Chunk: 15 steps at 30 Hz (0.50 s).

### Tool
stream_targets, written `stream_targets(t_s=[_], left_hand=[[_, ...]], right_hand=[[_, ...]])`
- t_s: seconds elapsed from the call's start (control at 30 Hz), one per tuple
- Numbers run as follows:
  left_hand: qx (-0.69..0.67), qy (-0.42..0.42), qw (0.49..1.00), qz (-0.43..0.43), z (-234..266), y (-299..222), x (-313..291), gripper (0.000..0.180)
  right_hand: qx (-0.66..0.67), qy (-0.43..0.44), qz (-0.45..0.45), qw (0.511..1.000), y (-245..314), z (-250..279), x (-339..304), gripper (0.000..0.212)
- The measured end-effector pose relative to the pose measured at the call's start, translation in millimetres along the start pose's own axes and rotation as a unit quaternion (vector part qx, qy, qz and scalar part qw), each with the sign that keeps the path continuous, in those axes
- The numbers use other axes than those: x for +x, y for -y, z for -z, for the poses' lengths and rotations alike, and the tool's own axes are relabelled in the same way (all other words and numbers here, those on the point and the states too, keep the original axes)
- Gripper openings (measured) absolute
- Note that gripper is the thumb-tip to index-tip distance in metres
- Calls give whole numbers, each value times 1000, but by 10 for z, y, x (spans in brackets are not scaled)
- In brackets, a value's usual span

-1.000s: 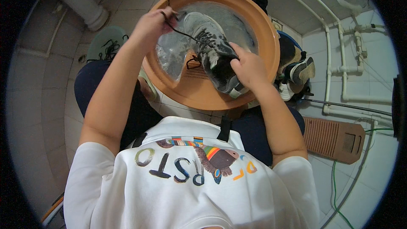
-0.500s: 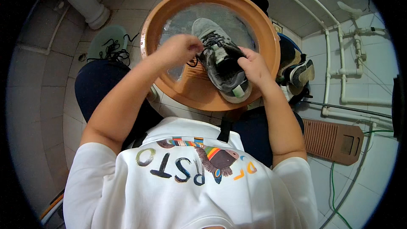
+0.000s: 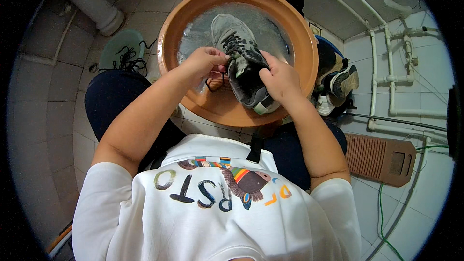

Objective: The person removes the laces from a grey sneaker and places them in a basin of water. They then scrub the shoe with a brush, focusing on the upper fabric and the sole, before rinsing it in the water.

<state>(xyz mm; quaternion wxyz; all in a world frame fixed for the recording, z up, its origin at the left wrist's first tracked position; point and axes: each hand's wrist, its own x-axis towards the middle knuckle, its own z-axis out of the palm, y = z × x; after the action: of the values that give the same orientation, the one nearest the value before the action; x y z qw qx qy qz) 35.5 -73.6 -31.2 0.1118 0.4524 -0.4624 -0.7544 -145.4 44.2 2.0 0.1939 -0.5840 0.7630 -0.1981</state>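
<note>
Step in hand, by appearance: unlacing a wet shoe (image 3: 241, 63), held over the water in the basin (image 3: 295, 34). Left hand (image 3: 205, 63) pinching the black lace (image 3: 215, 83) at the eyelets; right hand (image 3: 280, 79) closed around the heel. Next move likely calls for drawing the lace free, heel held steady. Count: one basin, one held shoe, one more shoe (image 3: 340, 84) beside the basin, one washboard (image 3: 382, 157).

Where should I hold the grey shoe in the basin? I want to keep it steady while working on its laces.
Probably at the heel end. The shoe lies with its toe pointing away into the water and its heel over the near rim of the basin, so come from the near right side, as the right hand does. That leaves the laces clear for the left hand.
</note>
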Motion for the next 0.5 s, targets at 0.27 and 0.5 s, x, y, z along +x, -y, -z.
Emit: stream_targets(t_s=[0.27,0.5], left_hand=[[77,2,995,-63,-7,56,24,12],[276,-129,930,-205,-101,192,105,17]], right_hand=[[-19,-43,84,995,58,125,28,47],[-208,-36,206,956,414,-58,-230,43]])
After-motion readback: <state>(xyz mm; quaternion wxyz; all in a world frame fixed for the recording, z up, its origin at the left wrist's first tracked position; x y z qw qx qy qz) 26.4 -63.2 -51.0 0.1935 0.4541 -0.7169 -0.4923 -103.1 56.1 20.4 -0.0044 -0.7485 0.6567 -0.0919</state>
